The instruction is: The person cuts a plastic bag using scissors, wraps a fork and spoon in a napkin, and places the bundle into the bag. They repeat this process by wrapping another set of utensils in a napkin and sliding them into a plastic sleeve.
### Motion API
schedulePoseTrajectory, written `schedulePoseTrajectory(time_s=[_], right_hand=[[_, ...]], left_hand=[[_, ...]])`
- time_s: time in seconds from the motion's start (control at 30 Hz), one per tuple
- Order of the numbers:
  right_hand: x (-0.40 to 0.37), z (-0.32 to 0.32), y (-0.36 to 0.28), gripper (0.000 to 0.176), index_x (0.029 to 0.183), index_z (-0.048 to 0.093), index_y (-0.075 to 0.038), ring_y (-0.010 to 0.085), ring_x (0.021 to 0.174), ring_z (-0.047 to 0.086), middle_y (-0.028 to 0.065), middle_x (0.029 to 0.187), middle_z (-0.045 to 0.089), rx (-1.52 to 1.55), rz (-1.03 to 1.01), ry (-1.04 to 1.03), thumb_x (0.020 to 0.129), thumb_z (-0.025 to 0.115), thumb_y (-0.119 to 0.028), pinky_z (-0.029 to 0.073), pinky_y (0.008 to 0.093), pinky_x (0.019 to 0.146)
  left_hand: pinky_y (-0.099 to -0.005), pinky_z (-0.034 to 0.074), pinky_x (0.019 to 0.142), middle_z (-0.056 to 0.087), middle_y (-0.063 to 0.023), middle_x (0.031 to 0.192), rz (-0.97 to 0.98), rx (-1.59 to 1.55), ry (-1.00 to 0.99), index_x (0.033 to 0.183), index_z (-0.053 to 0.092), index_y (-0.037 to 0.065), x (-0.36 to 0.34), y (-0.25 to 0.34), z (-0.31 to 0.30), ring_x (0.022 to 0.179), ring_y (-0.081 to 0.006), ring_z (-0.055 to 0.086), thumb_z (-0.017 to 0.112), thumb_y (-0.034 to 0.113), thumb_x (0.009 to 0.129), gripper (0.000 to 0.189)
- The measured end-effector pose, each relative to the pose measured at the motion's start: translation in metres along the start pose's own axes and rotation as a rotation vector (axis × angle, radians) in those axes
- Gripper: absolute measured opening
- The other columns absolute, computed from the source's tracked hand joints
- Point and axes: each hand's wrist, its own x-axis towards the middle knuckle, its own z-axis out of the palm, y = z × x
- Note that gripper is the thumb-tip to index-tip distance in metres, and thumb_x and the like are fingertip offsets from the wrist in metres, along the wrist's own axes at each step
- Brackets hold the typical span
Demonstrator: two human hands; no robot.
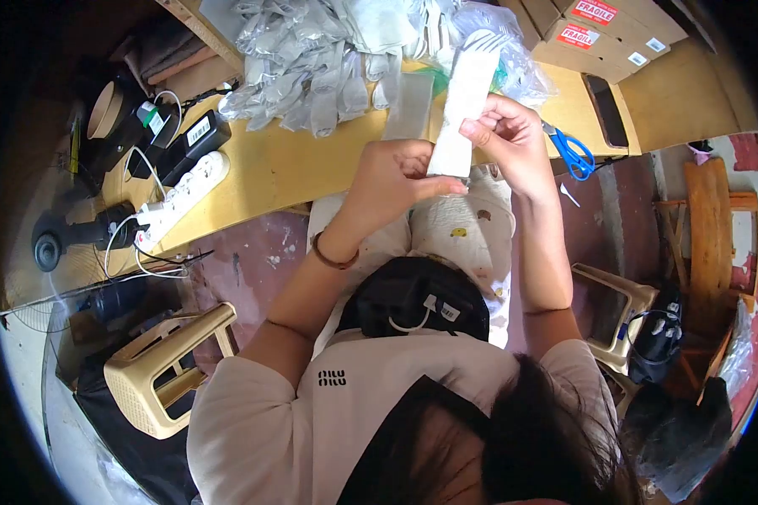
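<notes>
Between my two hands is a white fork bundled with a napkin (pixel 466 88), its tines pointing away from me over the table edge. My left hand (pixel 400 172) pinches the lower end, thumb in front. My right hand (pixel 509 139) grips the bundle's right side with thumb and bent fingers. A clear plastic sleeve (pixel 409 105) lies on the table just left of the bundle. Beyond it spreads a large heap of plastic-wrapped packets (pixel 303 67). Clear plastic bags (pixel 518 71) lie behind my right hand.
Blue-handled scissors (pixel 573 156) and a dark phone (pixel 605 112) rest on the right of the table (pixel 269 168). Cardboard boxes (pixel 615 34) stand at the back right. A white power strip (pixel 185 189) with cables is on the left. Plastic stools (pixel 173 370) flank me.
</notes>
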Motion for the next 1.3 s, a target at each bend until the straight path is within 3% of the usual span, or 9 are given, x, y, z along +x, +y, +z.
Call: schedulePoseTrajectory(time_s=[0.13,0.53,0.83,1.3], right_hand=[[-0.001,-0.004,0.002,0.014,0.095,0.061,0.002,0.0084,0.082,0.06,0.0055,0.09,0.065,-0.008,-0.037,0.064,0.081,0.061,0.002,0.048,0.0223,0.075],[-0.003,-0.025,-0.006,0.015,0.096,0.061,0.003,0.0082,0.082,0.06,0.0053,0.09,0.065,-0.073,0.031,-0.004,0.08,0.062,0.002,0.048,0.022,0.075],[-0.002,-0.022,-0.003,0.016,0.096,0.061,0.001,0.0074,0.081,0.06,0.0045,0.09,0.065,-0.02,-0.016,0.069,0.081,0.063,0.0,0.048,0.0207,0.071],[0.001,0.001,0.003,0.012,0.093,0.061,0.001,0.0075,0.079,0.061,0.005,0.087,0.066,0.033,-0.038,0.098,0.081,0.062,0.001,0.048,0.021,0.072]], left_hand=[[-0.0181,0.047,0.063,0.066,-0.0067,0.081,0.074,-0.169,0.062,0.095,0.062,-0.004,0.001,-0.007,-0.001,0.071,-0.0061,0.059,0.072,0.002,0.073,0.025],[-0.02,0.048,0.069,0.066,-0.0088,0.085,0.211,-0.073,0.222,0.1,0.061,-0.001,0.001,-0.01,-0.013,0.077,-0.0094,0.062,0.068,0.001,0.076,0.025],[-0.0213,0.05,0.072,0.066,-0.0102,0.086,0.254,-0.158,0.214,0.1,0.06,-0.002,0.0,-0.006,-0.009,0.079,-0.0114,0.063,0.068,-0.001,0.076,0.025],[-0.0189,0.048,0.067,0.067,-0.0088,0.083,0.138,-0.17,0.136,0.104,0.058,-0.002,0.003,-0.012,-0.004,0.074,-0.0072,0.061,0.07,0.001,0.075,0.031]])
